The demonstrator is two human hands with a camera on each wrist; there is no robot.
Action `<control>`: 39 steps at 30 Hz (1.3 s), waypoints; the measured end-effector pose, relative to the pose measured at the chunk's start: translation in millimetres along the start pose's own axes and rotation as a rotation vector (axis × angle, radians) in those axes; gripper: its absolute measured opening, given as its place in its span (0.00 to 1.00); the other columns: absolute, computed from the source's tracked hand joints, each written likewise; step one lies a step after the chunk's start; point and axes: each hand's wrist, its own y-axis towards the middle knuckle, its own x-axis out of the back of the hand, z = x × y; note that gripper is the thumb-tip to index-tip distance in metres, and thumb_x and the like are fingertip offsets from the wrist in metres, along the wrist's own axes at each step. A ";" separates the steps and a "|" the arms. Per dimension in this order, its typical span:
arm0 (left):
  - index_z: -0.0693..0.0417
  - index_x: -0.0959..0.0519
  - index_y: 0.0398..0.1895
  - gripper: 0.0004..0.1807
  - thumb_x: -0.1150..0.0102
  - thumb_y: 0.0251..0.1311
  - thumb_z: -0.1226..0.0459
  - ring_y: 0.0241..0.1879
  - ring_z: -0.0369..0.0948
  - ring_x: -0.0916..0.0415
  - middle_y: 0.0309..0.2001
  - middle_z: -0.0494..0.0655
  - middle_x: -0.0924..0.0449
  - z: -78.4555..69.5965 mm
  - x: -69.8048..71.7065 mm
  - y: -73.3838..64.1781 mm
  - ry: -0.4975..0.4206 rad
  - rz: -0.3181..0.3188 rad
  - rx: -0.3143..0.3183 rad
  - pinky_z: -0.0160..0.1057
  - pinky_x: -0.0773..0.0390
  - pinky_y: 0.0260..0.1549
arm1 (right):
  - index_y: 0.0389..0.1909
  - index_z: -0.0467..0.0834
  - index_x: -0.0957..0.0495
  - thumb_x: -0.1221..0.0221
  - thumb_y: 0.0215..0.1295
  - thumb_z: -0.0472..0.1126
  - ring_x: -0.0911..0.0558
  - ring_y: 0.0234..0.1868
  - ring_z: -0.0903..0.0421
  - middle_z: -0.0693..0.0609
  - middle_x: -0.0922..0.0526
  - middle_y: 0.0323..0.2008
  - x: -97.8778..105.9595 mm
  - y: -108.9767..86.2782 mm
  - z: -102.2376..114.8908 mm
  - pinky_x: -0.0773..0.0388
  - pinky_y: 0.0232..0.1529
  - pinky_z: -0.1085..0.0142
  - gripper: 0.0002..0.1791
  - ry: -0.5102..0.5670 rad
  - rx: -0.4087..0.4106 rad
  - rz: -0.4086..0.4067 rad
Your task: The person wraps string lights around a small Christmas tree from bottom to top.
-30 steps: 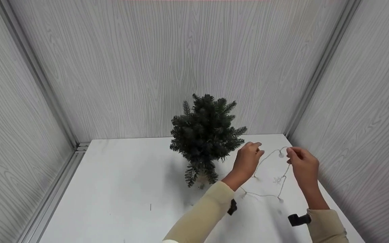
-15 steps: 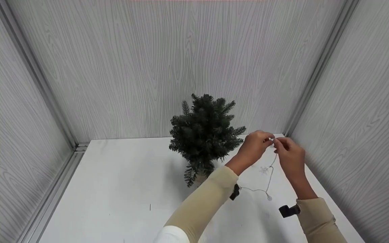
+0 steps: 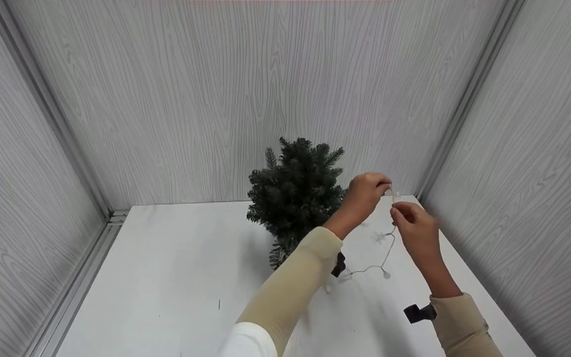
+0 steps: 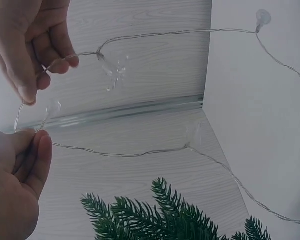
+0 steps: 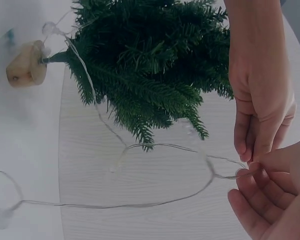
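A string of fairy lights [image 5: 110, 205] on thin clear wire, with small clear ornaments, loops between my hands and down toward the table. My left hand [image 3: 366, 191] pinches the wire between thumb and fingertips. Just below it and to the right, my right hand [image 3: 418, 233] also pinches the wire, with a short stretch running between the two. A clear snowflake ornament [image 3: 379, 237] hangs below the right hand. Left of both hands stands a small green fir tree [image 3: 293, 188]. Its lower part is hidden behind the left forearm, but its round wooden base [image 5: 27, 65] shows in the right wrist view.
The white table [image 3: 166, 277] carries the tree and is enclosed by grey wood-grain panels [image 3: 206, 99] at the back and both sides. Black wrist cameras sit on both sleeves, the right one [image 3: 419, 313] in plain sight. Lower wire hangs near the left sleeve.
The hands have come together: my left hand has moved rightward and up, then slightly left, ending above the right. My right hand has shifted left, drawing the lights along.
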 end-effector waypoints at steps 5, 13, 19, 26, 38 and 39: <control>0.53 0.15 0.37 0.07 0.42 0.65 0.63 0.28 0.27 0.24 0.30 0.41 0.17 5.9 10.5 10.6 -0.121 -0.045 0.083 0.21 0.29 0.28 | 0.44 0.39 0.19 0.40 0.67 0.42 0.18 0.31 0.61 0.49 0.16 0.33 -3.0 -5.6 3.3 0.24 0.32 0.78 0.11 -0.005 -0.015 0.032; 0.55 0.16 0.37 0.07 0.43 0.66 0.65 0.29 0.28 0.23 0.32 0.43 0.17 5.8 20.3 18.5 -0.214 -0.072 0.136 0.22 0.25 0.30 | 0.43 0.41 0.18 0.40 0.67 0.45 0.18 0.30 0.59 0.49 0.16 0.33 -5.7 -18.0 7.3 0.22 0.33 0.75 0.12 0.034 -0.031 0.061; 0.55 0.16 0.38 0.07 0.44 0.66 0.64 0.29 0.29 0.23 0.32 0.43 0.17 4.5 28.1 28.2 -0.183 -0.070 0.147 0.24 0.26 0.30 | 0.42 0.44 0.17 0.41 0.67 0.48 0.18 0.28 0.58 0.53 0.18 0.29 -4.0 -27.1 13.5 0.22 0.31 0.74 0.13 0.032 -0.014 0.043; 0.54 0.16 0.39 0.08 0.45 0.67 0.64 0.30 0.31 0.22 0.32 0.44 0.17 3.7 28.8 40.7 -0.175 -0.030 0.160 0.25 0.26 0.31 | 0.41 0.43 0.17 0.41 0.67 0.47 0.19 0.27 0.58 0.50 0.18 0.28 -5.0 -26.1 24.3 0.23 0.30 0.74 0.12 0.051 0.018 0.017; 0.53 0.17 0.40 0.09 0.47 0.68 0.65 0.31 0.32 0.23 0.33 0.43 0.18 18.8 20.0 45.6 -0.232 0.003 0.249 0.29 0.25 0.30 | 0.42 0.32 0.19 0.42 0.67 0.35 0.20 0.28 0.62 0.44 0.18 0.31 -2.6 -15.7 68.0 0.23 0.32 0.75 0.10 0.116 0.004 -0.063; 0.54 0.17 0.39 0.08 0.47 0.68 0.65 0.31 0.33 0.23 0.32 0.43 0.19 20.1 19.4 45.7 -0.235 0.001 0.252 0.29 0.25 0.30 | 0.42 0.31 0.19 0.42 0.67 0.34 0.20 0.29 0.63 0.44 0.18 0.31 -1.4 -13.9 73.9 0.22 0.33 0.73 0.10 0.128 0.003 -0.067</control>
